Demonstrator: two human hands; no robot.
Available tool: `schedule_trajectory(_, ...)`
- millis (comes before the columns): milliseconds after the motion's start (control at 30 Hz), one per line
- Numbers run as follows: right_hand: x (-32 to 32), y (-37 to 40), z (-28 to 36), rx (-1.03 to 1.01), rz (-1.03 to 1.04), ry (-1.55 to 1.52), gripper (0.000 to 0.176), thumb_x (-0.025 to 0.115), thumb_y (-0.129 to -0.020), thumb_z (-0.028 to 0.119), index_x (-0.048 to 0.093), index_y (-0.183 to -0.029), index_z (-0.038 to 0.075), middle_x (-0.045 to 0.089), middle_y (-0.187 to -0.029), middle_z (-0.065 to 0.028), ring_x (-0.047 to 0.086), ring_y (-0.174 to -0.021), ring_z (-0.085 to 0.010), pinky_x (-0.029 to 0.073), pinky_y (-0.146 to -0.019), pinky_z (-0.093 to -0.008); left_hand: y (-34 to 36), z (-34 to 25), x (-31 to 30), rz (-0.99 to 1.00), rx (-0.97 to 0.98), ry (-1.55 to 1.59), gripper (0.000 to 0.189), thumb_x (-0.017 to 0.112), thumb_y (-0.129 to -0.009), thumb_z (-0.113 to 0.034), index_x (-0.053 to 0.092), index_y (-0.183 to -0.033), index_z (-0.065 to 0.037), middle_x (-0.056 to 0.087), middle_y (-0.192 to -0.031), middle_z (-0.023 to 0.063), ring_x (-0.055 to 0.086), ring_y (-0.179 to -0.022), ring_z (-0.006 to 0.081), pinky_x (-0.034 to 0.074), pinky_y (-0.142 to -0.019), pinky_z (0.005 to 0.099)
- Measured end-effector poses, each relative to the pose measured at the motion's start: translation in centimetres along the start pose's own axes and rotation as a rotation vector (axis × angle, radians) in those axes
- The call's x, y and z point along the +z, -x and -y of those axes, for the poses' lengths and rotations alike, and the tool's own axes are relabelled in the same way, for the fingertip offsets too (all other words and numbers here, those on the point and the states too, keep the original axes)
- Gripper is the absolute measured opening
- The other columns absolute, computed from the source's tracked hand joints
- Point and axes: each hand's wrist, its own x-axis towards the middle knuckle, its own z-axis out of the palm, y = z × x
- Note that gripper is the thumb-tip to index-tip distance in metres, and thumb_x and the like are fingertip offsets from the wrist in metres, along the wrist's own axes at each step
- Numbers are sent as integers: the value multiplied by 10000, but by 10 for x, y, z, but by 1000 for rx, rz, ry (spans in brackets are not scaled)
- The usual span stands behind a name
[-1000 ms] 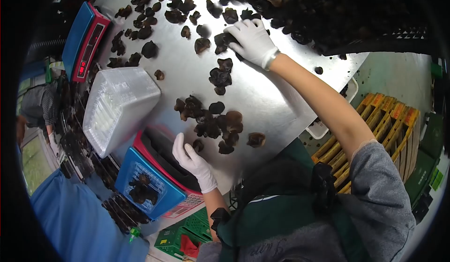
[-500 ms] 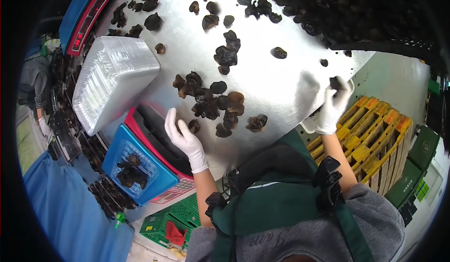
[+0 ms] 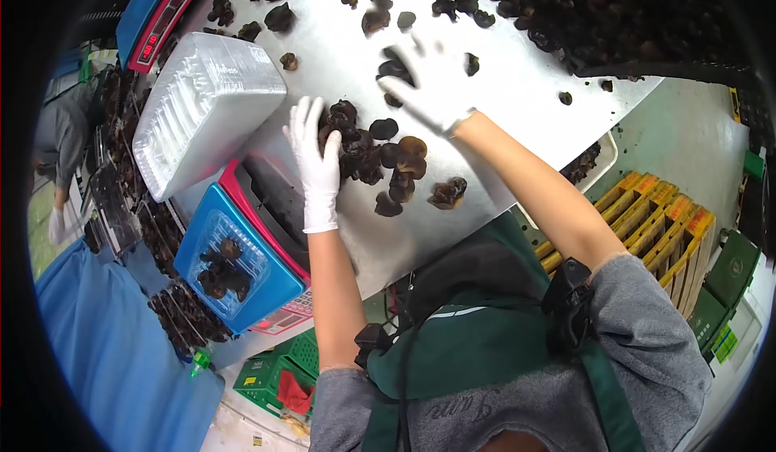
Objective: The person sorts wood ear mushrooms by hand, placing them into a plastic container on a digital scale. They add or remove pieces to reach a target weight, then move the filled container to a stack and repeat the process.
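Observation:
My left hand (image 3: 317, 157), in a white glove, is open at the left edge of a cluster of dark fungus pieces (image 3: 360, 151) on the metal table (image 3: 453, 230). Its fingers point away from me and touch or nearly touch the pieces. My right hand (image 3: 435, 84), also gloved and blurred, is open over another group of dark pieces (image 3: 394, 65) and partly covers it. A blue and red scale (image 3: 275, 290) left of my arm bears a clear plastic tray (image 3: 254, 268) with some pieces in it.
A stack of clear trays (image 3: 242, 88) stands left of my left hand, with a second scale (image 3: 153, 15) beyond. A large dark heap (image 3: 638, 15) fills the back right. Yellow pallets (image 3: 647, 209) and a white bin (image 3: 605, 161) are at right. A co-worker (image 3: 65, 133) is at far left.
My right hand has moved left from the table's right edge to the pieces in the middle. My left hand has moved forward to the cluster. The view has shifted slightly.

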Motion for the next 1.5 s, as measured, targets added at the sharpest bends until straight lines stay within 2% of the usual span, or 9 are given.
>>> schedule_trajectory(167, -10, 43, 39, -446, 232, -338, 416, 605, -924, 317, 567, -1321, 197, 529, -1353, -104, 559, -1159, -303, 454, -994, -426, 41, -41, -8, 18, -186, 527, 656, 529, -792, -1, 419, -1438, -27, 578, -1311, 189, 554, -1207, 320, 249, -1170, 434)
schedule_trajectory(267, -47, 63, 22, -301, 480, -502, 424, 625, -920, 275, 576, -1324, 157, 477, -1427, -116, 493, -1280, -307, 405, -1070, -425, 78, -56, -15, -18, -345, 813, 712, 500, -811, 25, 305, -1495, 4, 514, -1390, 214, 515, -1268, 303, 325, -1126, 384)
schedule_trajectory(400, -84, 83, -10, -240, 518, -415, 837, 770, -763, 352, 382, -1478, 158, 339, -1519, -189, 432, -1332, -373, 376, -1100, -454, 105, -59, -28, -45, -228, 480, 824, 654, -829, -203, 247, -1507, 29, 321, -1534, 216, 299, -1431, 297, 201, -1183, 412)
schedule_trajectory(567, -74, 98, -6, -232, 709, -27, 1296, 903, -449, 230, 221, -1550, 168, 214, -1576, -209, 319, -1404, -400, 338, -1125, -490, 113, -86, -26, 193, -373, -262, 1432, 901, -483, -497, 72, -1520, 39, 154, -1534, 326, 320, -1331, 486, 289, -1107, 477)
schedule_trajectory(667, -51, 74, -1, -391, 561, -122, 1257, 888, -516, 256, 184, -1556, 195, 223, -1565, -219, 438, -1279, -469, 398, -1035, -555, 109, -102, -13, 203, -497, -167, 1452, 911, -472, -488, 54, -1522, 35, 166, -1527, 323, 361, -1283, 473, 318, -1076, 487)
schedule_trajectory(800, -18, 40, 26, -490, 481, -2, 1205, 880, -537, 223, 225, -1549, 233, 259, -1555, -197, 472, -1269, -408, 421, -1044, -492, 100, -115, 7, 100, -572, -91, 1370, 920, -524, -223, 15, -1521, 33, 193, -1490, 298, 409, -1231, 455, 332, -1085, 466)
schedule_trajectory(967, 12, 35, 49, -581, 495, -179, 751, 803, -625, 157, 500, -1311, 109, 483, -1315, -188, 531, -1164, -379, 476, -961, -421, 80, -80, 23, -130, -587, 282, 991, 700, -620, 59, 248, -1498, -31, 327, -1361, 216, 452, -1246, 363, 422, -1051, 404)
schedule_trajectory(1233, -43, 36, 101, -409, 543, -626, 591, 709, -721, 52, 473, -1258, -12, 486, -1228, -239, 577, -1067, -405, 499, -926, -439, 69, -90, -50, -198, -392, 533, 786, 658, -672, 107, 449, -1405, -86, 472, -1262, 131, 528, -1196, 265, 467, -1008, 341)
schedule_trajectory(1500, -38, 18, 243, -713, 583, -755, 669, 721, -726, 82, 425, -1323, 32, 427, -1304, -205, 534, -1159, -399, 487, -970, -407, 112, -75, -196, -422, -522, 554, 784, 645, -656, 135, 464, -1387, -81, 479, -1270, 122, 508, -1218, 272, 420, -1058, 367)
